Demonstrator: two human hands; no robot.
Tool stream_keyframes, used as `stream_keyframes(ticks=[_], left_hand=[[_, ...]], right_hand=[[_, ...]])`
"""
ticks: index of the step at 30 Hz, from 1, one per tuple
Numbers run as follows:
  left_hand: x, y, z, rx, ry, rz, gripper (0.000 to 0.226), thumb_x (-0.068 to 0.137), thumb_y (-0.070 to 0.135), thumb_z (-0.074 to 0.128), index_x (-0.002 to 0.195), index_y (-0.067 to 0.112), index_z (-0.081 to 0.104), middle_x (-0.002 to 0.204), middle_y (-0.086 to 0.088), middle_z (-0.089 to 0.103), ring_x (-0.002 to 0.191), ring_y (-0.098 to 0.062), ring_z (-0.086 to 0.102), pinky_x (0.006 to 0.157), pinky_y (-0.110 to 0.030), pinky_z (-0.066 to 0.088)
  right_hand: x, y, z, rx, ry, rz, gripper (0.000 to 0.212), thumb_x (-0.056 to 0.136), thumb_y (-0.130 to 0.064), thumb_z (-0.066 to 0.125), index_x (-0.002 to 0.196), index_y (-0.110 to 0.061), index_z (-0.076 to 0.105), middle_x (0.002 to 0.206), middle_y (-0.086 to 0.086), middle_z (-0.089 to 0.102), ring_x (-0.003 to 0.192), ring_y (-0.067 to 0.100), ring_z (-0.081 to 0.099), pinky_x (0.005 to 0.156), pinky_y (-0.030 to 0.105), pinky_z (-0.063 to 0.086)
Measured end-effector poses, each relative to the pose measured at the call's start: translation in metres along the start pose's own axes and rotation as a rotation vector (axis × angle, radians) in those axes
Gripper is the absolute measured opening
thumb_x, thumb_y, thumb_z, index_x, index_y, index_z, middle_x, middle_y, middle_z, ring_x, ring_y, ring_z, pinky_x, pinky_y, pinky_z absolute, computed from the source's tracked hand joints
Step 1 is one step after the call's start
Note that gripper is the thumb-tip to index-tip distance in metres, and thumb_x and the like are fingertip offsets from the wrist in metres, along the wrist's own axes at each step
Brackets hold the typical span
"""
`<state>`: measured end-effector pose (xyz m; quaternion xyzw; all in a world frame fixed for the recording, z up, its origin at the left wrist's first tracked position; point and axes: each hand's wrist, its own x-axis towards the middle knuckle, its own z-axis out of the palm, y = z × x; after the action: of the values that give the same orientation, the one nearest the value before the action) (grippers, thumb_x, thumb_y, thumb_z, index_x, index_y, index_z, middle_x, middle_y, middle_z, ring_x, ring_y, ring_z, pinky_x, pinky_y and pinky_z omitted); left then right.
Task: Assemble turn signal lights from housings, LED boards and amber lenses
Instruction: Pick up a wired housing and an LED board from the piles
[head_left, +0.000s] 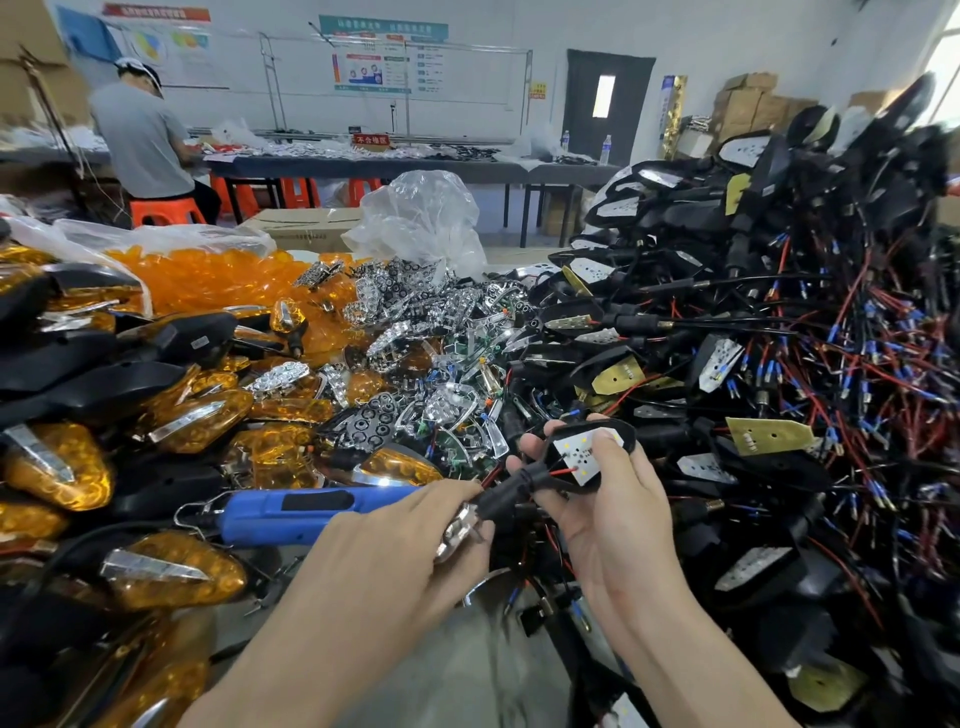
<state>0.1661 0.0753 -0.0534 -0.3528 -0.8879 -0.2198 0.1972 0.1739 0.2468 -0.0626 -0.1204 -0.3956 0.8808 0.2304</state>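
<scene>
two hands work at centre. far left, a heap of amber-lensed black lights (171, 421); beside it lies a blue plastic electric screwdriver (291, 512). left hand (395, 551) pinches a small shiny chrome piece (457, 530). right hand (618, 519) grips a black plastic housing (621, 430) holding a white led board (574, 454). far right, a pile of wired black housings (779, 338).

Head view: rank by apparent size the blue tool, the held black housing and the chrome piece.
1. blue tool
2. black housing
3. chrome piece, though the left hand hides part of it
</scene>
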Motion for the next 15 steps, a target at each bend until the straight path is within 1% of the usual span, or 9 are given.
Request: stream_keyframes(ticks=[3,5,7,9,10,12,13,14,15], left_hand=[[-0.0015,-0.0011,0.0027,-0.133,-0.034,-0.101,0.026,0.087,0.051,0.04,0.113,0.05,0.039,0.062,0.028,0.049,0.06,-0.005,0.055,0.049,-0.022,0.041],[-0.0012,-0.0002,0.0036,-0.111,-0.005,-0.13,0.031,0.088,0.045,0.049,0.11,0.052,0.029,0.059,0.021,0.048,0.051,-0.005,0.051,0.048,-0.019,0.036],[0.0024,0.0034,0.002,-0.015,-0.037,-0.109,0.049,0.08,0.029,0.073,0.108,0.045,0.036,0.05,0.017,0.032,0.036,-0.005,0.04,0.04,-0.017,0.027],[0.0037,0.0062,0.0026,0.08,-0.024,-0.067,0.065,0.06,0.012,0.09,0.104,0.032,0.047,0.049,0.013,0.016,0.028,-0.007,0.036,0.032,-0.018,0.021],[0.0043,0.0069,0.0037,0.131,-0.016,-0.055,0.071,0.051,0.006,0.093,0.102,0.028,0.049,0.05,0.011,0.018,0.026,-0.01,0.036,0.028,-0.021,0.022],[0.004,0.0069,0.0073,0.184,0.006,-0.028,0.075,0.042,0.005,0.096,0.099,0.025,0.051,0.053,0.011,0.038,0.025,-0.013,0.037,0.026,-0.024,0.025],[0.0035,0.0073,0.0086,0.19,0.009,-0.005,0.073,0.043,0.009,0.097,0.099,0.024,0.052,0.057,0.013,0.046,0.025,-0.012,0.036,0.026,-0.023,0.025],[0.0029,0.0075,0.0096,0.186,0.015,0.023,0.068,0.047,0.015,0.097,0.099,0.023,0.053,0.06,0.015,0.047,0.025,-0.01,0.036,0.027,-0.022,0.025],[0.0025,0.0077,0.0099,0.176,0.03,0.053,0.06,0.053,0.023,0.095,0.098,0.022,0.055,0.062,0.016,0.041,0.026,-0.01,0.035,0.027,-0.022,0.025]], right_hand=[[-0.0019,-0.0026,0.0012,-0.006,-0.009,0.026,0.027,0.11,-0.013,0.036,0.12,0.006,0.052,0.085,0.01,0.075,0.078,0.028,0.076,0.064,0.038,0.062],[-0.0033,-0.004,0.0025,0.004,-0.004,0.028,0.027,0.11,-0.012,0.037,0.12,0.007,0.052,0.085,0.011,0.074,0.077,0.028,0.076,0.064,0.037,0.062],[-0.0032,-0.0027,0.0031,0.019,0.013,0.042,0.028,0.109,-0.011,0.037,0.123,0.009,0.051,0.092,0.017,0.071,0.08,0.03,0.075,0.064,0.037,0.062],[-0.0037,-0.001,0.0041,0.025,0.03,0.074,0.03,0.108,-0.009,0.037,0.127,0.011,0.049,0.098,0.025,0.07,0.081,0.032,0.074,0.063,0.036,0.062],[-0.0039,-0.0008,0.0048,0.029,0.043,0.088,0.031,0.108,-0.008,0.037,0.128,0.012,0.049,0.105,0.031,0.069,0.081,0.033,0.073,0.062,0.036,0.062],[-0.0037,-0.0015,0.0048,0.043,0.07,0.104,0.031,0.108,-0.007,0.037,0.129,0.013,0.049,0.116,0.038,0.064,0.079,0.033,0.073,0.06,0.036,0.062],[-0.0034,-0.0024,0.0041,0.053,0.076,0.107,0.031,0.108,-0.007,0.037,0.129,0.013,0.049,0.111,0.036,0.066,0.076,0.031,0.074,0.059,0.036,0.061],[-0.0029,-0.0031,0.0032,0.064,0.075,0.111,0.031,0.108,-0.007,0.037,0.128,0.013,0.049,0.101,0.031,0.07,0.072,0.03,0.074,0.058,0.035,0.061],[-0.0027,-0.0038,0.0026,0.068,0.07,0.118,0.03,0.108,-0.006,0.037,0.127,0.013,0.049,0.089,0.026,0.072,0.069,0.03,0.074,0.056,0.035,0.061]])
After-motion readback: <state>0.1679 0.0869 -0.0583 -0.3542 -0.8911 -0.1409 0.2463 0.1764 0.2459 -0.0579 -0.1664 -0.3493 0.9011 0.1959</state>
